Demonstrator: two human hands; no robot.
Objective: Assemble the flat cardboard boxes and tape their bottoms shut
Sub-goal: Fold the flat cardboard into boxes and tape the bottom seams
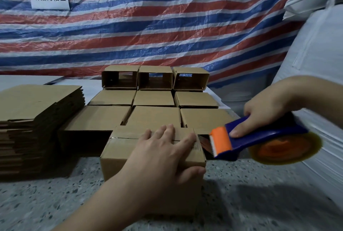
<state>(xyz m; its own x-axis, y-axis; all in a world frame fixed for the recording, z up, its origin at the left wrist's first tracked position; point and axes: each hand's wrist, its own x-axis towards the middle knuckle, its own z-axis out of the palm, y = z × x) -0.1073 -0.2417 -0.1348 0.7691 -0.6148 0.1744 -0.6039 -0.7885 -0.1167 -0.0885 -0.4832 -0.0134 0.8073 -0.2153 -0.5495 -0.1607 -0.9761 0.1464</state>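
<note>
The left hand (163, 149) presses flat, fingers straight, on the cardboard box (130, 158), its flaps closed. At three o'clock the right hand (263, 117) grips the tape dispenser (259, 138). Three open boxes (155, 80) at twelve o'clock look empty.

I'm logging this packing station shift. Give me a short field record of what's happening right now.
activity: taping the flaps of a cardboard box
left hand: pressing flat on the box top, thumb down the front
right hand: gripping the blue tape dispenser at the box's right edge
finished boxes: rows behind
flat cardboard stack: left
floor: speckled
</note>
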